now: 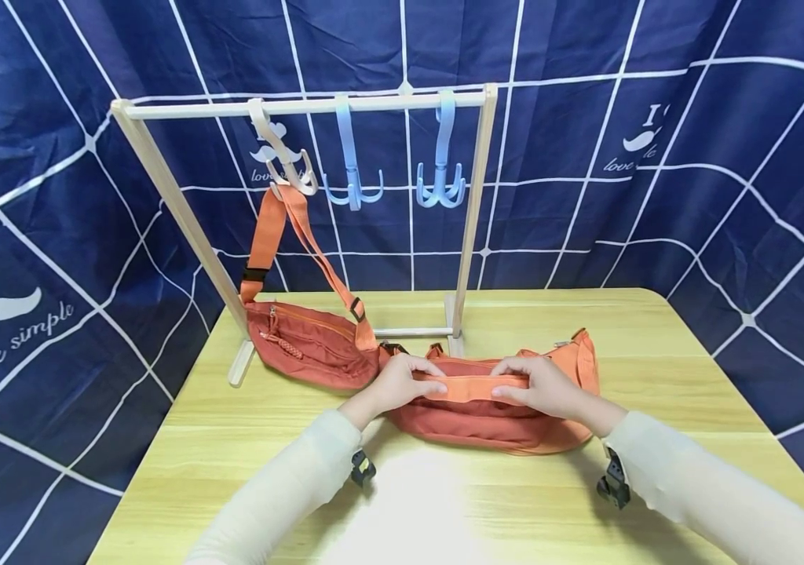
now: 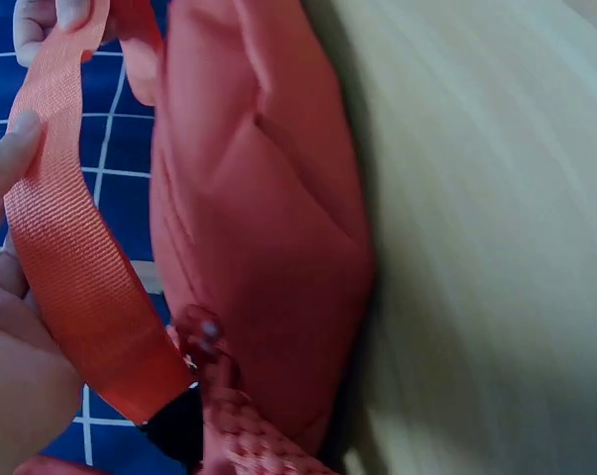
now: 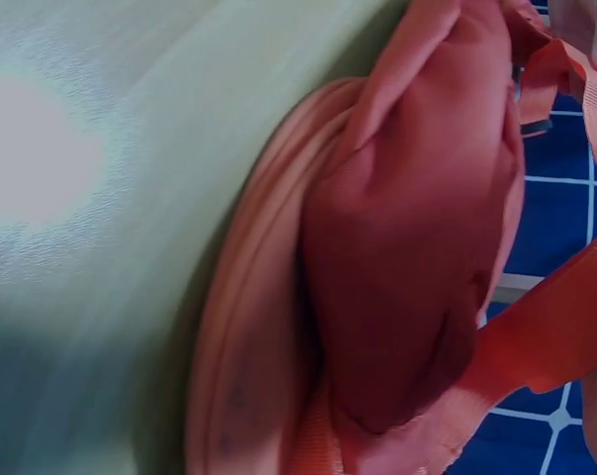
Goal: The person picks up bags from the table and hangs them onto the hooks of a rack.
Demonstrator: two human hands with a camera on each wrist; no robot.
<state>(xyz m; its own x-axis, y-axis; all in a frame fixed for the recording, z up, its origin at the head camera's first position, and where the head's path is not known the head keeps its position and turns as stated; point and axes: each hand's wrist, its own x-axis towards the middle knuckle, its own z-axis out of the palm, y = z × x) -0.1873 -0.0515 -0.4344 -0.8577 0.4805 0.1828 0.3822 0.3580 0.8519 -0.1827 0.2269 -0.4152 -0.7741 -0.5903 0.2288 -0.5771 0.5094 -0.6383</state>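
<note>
A red waist bag lies on the table in front of the rack, its orange strap raised just above it. My left hand pinches the strap on the left between thumb and fingers. Further right along the same strap, my right hand pinches it too. In the left wrist view the wide webbing strap runs down to a black buckle beside a braided zipper pull. The right wrist view shows the bag's rounded end and the strap curving off it.
A wooden rack stands at the back with a white hook and two blue hooks, one in the middle and one at right. Another red waist bag hangs by its strap from the white hook, its body low by the table.
</note>
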